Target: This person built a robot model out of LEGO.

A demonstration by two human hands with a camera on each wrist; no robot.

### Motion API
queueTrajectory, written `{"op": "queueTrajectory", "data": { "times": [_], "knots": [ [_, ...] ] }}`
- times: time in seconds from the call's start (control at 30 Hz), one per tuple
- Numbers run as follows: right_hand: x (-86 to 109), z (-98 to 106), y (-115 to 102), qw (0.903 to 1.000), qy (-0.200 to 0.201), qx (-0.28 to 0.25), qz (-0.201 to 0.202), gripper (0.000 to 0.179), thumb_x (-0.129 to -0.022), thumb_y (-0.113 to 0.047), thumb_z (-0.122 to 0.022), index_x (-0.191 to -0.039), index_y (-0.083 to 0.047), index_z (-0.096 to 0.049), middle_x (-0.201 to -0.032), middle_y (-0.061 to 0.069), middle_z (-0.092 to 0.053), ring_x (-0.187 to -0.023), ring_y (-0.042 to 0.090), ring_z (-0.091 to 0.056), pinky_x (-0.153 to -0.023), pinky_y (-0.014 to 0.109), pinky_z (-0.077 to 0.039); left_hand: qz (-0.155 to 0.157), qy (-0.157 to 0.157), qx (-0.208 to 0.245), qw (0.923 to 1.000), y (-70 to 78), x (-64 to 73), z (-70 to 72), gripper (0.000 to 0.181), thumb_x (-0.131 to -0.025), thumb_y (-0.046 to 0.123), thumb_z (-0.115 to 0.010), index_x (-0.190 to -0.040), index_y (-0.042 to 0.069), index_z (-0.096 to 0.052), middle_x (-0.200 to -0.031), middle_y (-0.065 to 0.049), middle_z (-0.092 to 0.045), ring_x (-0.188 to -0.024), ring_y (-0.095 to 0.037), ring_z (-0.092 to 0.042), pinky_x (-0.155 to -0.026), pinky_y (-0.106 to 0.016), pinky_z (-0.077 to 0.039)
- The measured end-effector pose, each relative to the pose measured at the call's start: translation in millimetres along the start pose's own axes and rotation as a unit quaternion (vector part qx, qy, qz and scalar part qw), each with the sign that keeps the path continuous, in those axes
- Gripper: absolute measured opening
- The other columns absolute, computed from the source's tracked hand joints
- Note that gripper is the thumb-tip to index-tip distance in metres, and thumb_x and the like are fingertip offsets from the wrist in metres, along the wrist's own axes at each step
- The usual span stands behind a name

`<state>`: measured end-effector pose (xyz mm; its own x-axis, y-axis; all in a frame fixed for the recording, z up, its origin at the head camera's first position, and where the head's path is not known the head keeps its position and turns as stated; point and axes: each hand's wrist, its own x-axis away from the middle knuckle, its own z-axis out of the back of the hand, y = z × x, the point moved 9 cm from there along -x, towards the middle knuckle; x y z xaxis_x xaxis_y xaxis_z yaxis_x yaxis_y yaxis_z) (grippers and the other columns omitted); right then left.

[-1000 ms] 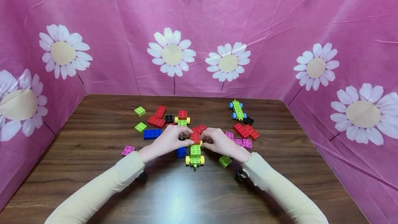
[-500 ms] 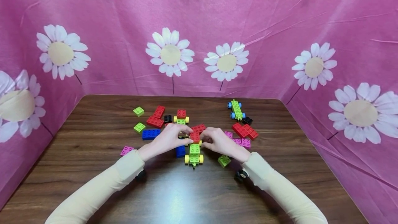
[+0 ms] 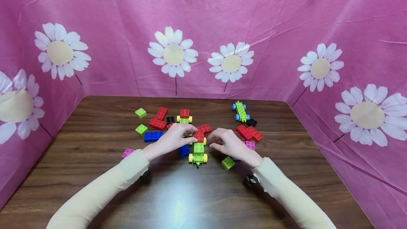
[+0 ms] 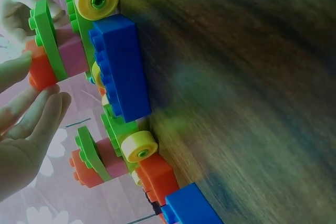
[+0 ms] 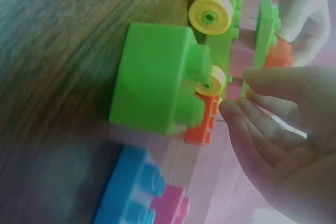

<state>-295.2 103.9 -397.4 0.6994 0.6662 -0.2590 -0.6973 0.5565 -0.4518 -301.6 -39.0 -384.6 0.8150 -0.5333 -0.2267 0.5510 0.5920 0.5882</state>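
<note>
In the head view, a green toy car base (image 3: 198, 159) with yellow wheels stands at mid-table. The left wrist view shows its stack from the side: a pink brick (image 4: 72, 51), a thin green plate brick (image 4: 50, 38) and a red brick (image 4: 41, 66) on top. My left hand (image 3: 173, 138) pinches that red brick between thumb and fingers. To the right of the car, my right hand (image 3: 227, 142) holds nothing, its fingers loosely bent and apart from the stack. A blue brick (image 3: 184, 150) lies left of the car, partly under my left hand.
Behind stands a similar yellow-wheeled car with a red brick (image 3: 184, 112). Red bricks (image 3: 158, 123), a long blue brick (image 3: 153, 136) and green bricks (image 3: 140, 112) lie left. Rightward are a blue-wheeled car base (image 3: 240, 111), red bricks (image 3: 249, 132) and a green brick (image 3: 228, 163).
My right hand has drawn off to the right, away from the red brick, its fingers parting from the stack. My left hand keeps its pinch there.
</note>
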Motion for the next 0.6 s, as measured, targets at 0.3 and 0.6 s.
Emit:
{"op": "queueTrajectory", "data": {
  "times": [0.3, 0.6],
  "knots": [
    [24.1, 30.6, 11.6, 0.9980, 0.057, 0.025, -0.008, 0.020, -0.083, -0.009, -0.078, -0.101, -0.004, -0.071, -0.094, 0.007, -0.074, -0.077, 0.015, -0.067, -0.065, 0.027, -0.056, -0.004, -0.010, -0.008, 0.9999, 2.4, -6.5, -2.8, 0.031, -0.091, 0.020, -0.071, -0.117, 0.002, -0.070, -0.111, -0.012, -0.074, -0.100, -0.023, -0.071, -0.087, -0.037, -0.059],
    [50.8, 43.8, 27.9, 0.9973, 0.056, 0.041, -0.025, 0.022, -0.080, -0.009, -0.081, -0.099, -0.003, -0.072, -0.093, 0.008, -0.074, -0.077, 0.015, -0.067, -0.068, 0.030, -0.058, -0.028, -0.008, -0.037, 0.9989, 8.9, -19.4, -6.1, 0.030, -0.091, 0.020, -0.071, -0.114, 0.001, -0.070, -0.109, -0.012, -0.075, -0.098, -0.023, -0.071, -0.087, -0.037, -0.058]
  ]
}}
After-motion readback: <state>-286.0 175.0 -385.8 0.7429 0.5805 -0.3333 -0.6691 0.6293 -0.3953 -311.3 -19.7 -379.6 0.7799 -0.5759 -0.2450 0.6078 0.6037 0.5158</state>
